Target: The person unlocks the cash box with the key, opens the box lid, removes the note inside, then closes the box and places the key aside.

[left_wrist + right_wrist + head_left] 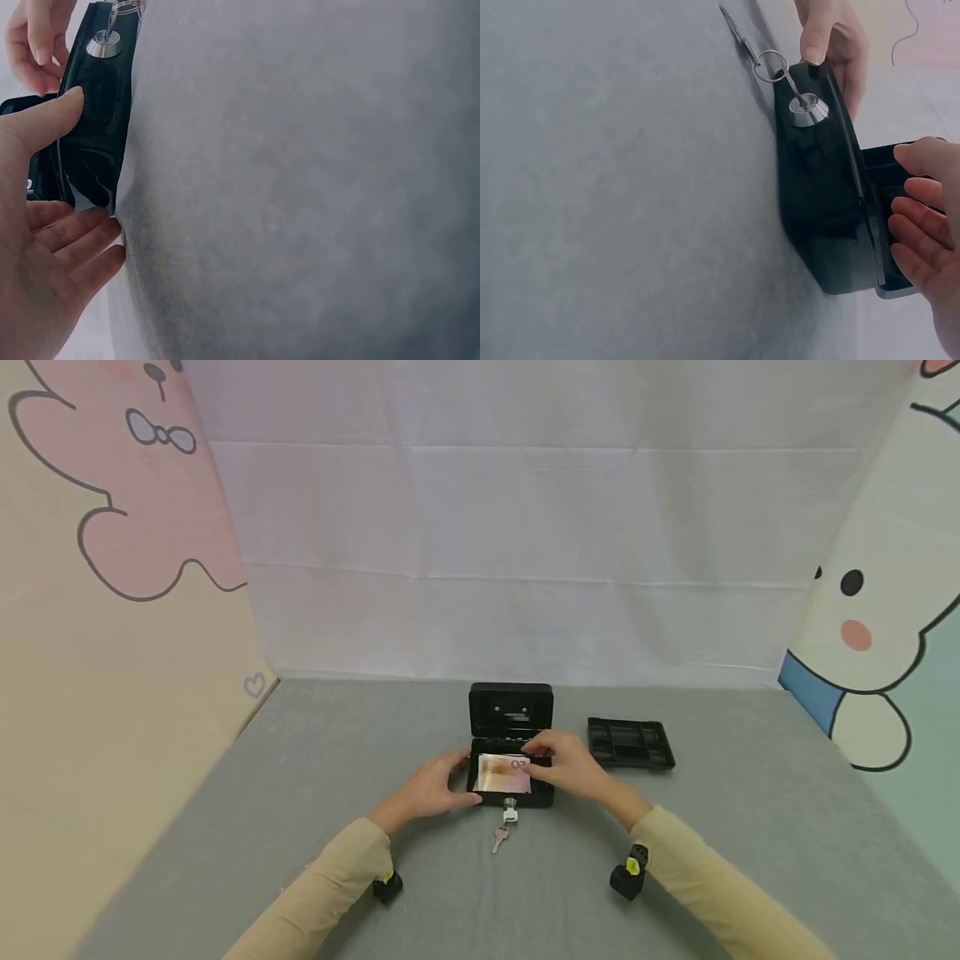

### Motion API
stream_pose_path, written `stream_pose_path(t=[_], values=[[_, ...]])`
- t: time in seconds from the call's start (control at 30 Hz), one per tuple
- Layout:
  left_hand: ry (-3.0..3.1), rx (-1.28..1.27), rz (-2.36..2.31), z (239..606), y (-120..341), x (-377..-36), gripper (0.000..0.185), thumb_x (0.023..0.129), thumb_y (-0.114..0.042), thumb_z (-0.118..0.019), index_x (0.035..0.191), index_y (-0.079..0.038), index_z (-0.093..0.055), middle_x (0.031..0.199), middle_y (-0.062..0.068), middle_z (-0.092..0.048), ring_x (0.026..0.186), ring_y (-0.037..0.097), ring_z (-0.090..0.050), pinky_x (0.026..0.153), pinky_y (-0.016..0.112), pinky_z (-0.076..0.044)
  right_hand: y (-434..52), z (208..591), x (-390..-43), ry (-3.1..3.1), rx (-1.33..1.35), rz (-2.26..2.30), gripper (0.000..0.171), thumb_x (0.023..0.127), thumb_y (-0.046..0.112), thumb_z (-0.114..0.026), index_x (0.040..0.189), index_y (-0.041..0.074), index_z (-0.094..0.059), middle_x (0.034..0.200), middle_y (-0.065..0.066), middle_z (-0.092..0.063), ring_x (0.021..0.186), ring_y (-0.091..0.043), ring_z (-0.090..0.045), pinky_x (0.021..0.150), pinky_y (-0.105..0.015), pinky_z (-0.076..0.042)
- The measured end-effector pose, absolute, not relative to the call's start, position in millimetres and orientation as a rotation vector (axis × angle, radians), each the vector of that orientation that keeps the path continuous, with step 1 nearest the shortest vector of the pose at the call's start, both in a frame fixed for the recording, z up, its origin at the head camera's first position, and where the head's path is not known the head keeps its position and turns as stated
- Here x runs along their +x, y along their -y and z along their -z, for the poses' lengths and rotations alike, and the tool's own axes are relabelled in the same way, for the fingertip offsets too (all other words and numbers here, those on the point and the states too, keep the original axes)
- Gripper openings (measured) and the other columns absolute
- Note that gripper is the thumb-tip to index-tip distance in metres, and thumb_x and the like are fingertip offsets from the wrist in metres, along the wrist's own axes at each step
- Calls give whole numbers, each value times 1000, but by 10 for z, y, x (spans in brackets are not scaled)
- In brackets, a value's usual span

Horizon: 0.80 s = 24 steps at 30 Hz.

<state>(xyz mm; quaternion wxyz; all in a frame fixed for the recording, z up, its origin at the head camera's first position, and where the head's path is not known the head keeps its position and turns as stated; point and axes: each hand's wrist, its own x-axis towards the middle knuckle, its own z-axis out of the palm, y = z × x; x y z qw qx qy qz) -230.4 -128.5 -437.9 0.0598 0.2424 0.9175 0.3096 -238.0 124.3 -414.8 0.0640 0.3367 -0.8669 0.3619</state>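
Over box (534, 798), right hand (566, 765) bent, left hand (432, 787) gripping corner

On a table (300, 793), an open cash box (536, 799) holds a banknote (501, 774); its lid (512, 697) rises behind. Left hand (431, 787) at its left side; right hand (567, 764) above its right part. Keys (501, 837) in front. Compartment tray (628, 737) to the right.

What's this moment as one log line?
left grip: touching cash box | right grip: near banknote inside | lid: open | key: in lock | tray: alongside
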Motion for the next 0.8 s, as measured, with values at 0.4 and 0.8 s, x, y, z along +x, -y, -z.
stream_pose_path(t=[0.4, 0.8], values=[[-2761, 727, -952, 4384, 1296, -2301, 79, 77, -35, -71, 137, 2, -35, 132, 16, -47, 119, 28, -47, 97, 42, -38, -1038, 4247, -2478, 2721, 1020, -910, 29, 79, 15, -69, 102, -1, -65, 95, -10, -64, 77, -18, -58, 66, -30, -50], [-2778, 740, -923, 4408, 1298, -2307, 79, 77, -37, -70, 137, 2, -35, 132, 16, -47, 119, 27, -47, 97, 42, -39, -1000, 4287, -2512, 2726, 1028, -850, 25, 79, 14, -68, 98, -1, -67, 87, -7, -64, 70, -11, -54, 60, -22, -45]])
